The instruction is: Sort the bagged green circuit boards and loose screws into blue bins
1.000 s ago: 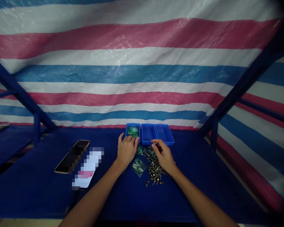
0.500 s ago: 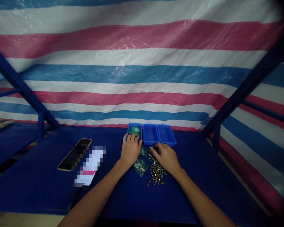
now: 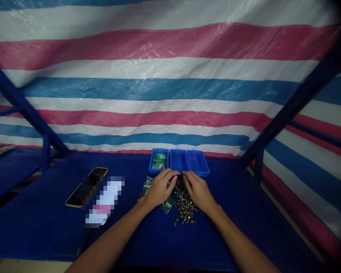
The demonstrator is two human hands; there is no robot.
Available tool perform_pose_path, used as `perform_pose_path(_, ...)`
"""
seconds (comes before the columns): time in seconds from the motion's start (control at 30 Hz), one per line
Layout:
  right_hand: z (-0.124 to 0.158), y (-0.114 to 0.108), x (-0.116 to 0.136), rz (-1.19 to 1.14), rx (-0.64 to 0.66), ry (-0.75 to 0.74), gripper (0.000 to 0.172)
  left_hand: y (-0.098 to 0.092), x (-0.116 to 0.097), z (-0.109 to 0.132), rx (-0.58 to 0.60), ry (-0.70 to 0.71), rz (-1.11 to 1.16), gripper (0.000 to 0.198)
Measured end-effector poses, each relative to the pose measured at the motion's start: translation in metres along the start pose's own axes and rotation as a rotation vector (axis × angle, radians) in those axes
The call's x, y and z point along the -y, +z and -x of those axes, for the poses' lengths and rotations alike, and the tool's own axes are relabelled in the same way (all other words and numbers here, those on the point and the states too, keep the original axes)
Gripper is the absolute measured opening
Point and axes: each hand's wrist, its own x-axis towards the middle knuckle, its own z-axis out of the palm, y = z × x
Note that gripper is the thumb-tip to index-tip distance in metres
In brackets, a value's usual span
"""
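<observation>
As the left hand [image 3: 160, 188] and right hand [image 3: 200, 190] nearly meet, fingers half-curled, over the far end of the metal fastener heap [image 3: 184, 212], whether they pinch anything cannot be told. The heap runs lengthwise toward the person, closer to the right hand. Left of it lie plastic packets [image 3: 168, 206]; beyond it, three blue bins [image 3: 179, 159]; right and nearside, blue tabletop [image 3: 241, 193].

In front of you hung a plastic sheet [image 3: 159, 87], striped red, white and blue, glossy in dim light. Slanted dark-blue bars [image 3: 287, 112] flanked your blue table [image 3: 176, 242]; a second blue surface [image 3: 14, 163] lay farther left, a pale patch [image 3: 28, 264] below the near-left edge.
</observation>
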Motion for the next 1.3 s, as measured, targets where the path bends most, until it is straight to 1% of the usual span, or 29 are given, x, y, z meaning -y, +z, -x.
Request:
perform_pose_path(0.1, -0.001, 0.003, 0.001, -0.208, -0.161, 0.104, 0.031, 0.006, -0.006, 0.0, -0.028, -0.141, 0.165, 0.029)
perform_pose_path(0.17, -0.002, 0.007, 0.0, -0.377, -0.18, 0.226, 0.033, 0.011, -0.006, -0.001, -0.028, -0.231, 0.259, 0.03)
perform_pose_path(0.23, -0.003, 0.01, -0.002, -0.525, -0.186, 0.29, 0.035, 0.016, -0.002, -0.001, -0.011, -0.294, 0.361, 0.034)
perform_pose_path(0.3, -0.005, 0.013, -0.003, -0.583, -0.221, 0.282, 0.036, 0.02, 0.004, -0.001, -0.003, -0.344, 0.468, 0.041)
perform_pose_path(0.4, -0.006, 0.013, -0.002, -0.609, -0.248, 0.254, 0.036, 0.022, 0.014, -0.002, -0.025, -0.426, 0.583, 0.051)
perform_pose_path(0.47, -0.006, 0.013, -0.001, -0.627, -0.239, 0.252, 0.036, 0.021, 0.017, -0.003, -0.006, -0.472, 0.626, 0.044)
perform_pose_path(0.53, -0.005, 0.014, -0.001, -0.642, -0.229, 0.252, 0.036, 0.02, 0.018, -0.004, 0.023, -0.485, 0.641, 0.037)
perform_pose_path(0.7, -0.004, 0.019, -0.004, -0.657, -0.218, 0.256, 0.037, 0.018, 0.015, -0.004, -0.024, -0.416, 0.569, 0.033)
perform_pose_path(0.87, -0.004, 0.021, -0.007, -0.634, -0.246, 0.26, 0.037, 0.019, 0.012, -0.001, -0.028, -0.34, 0.452, 0.026)
perform_pose_path(0.97, -0.004, 0.022, -0.008, -0.659, -0.279, 0.262, 0.035, 0.016, 0.011, 0.001, -0.042, -0.245, 0.319, 0.041)
perform_pose_path(1.0, -0.004, 0.022, -0.008, -0.669, -0.287, 0.264, 0.034, 0.014, 0.01, 0.002, -0.041, -0.204, 0.261, 0.041)
perform_pose_path(1.1, -0.003, 0.02, -0.006, -0.672, -0.307, 0.271, 0.026, 0.006, 0.007, 0.0, -0.004, -0.059, 0.1, 0.032)
perform_pose_path(1.17, -0.003, 0.018, -0.006, -0.642, -0.309, 0.261, 0.019, 0.0, 0.005, -0.002, 0.023, 0.024, 0.03, 0.033)
perform_pose_path(1.23, -0.002, 0.017, -0.006, -0.623, -0.292, 0.26, 0.016, -0.003, 0.005, -0.004, 0.038, 0.07, -0.011, 0.038)
perform_pose_path(1.3, -0.002, 0.017, -0.008, -0.64, -0.259, 0.273, 0.019, -0.004, 0.007, -0.003, 0.04, 0.082, -0.023, 0.039)
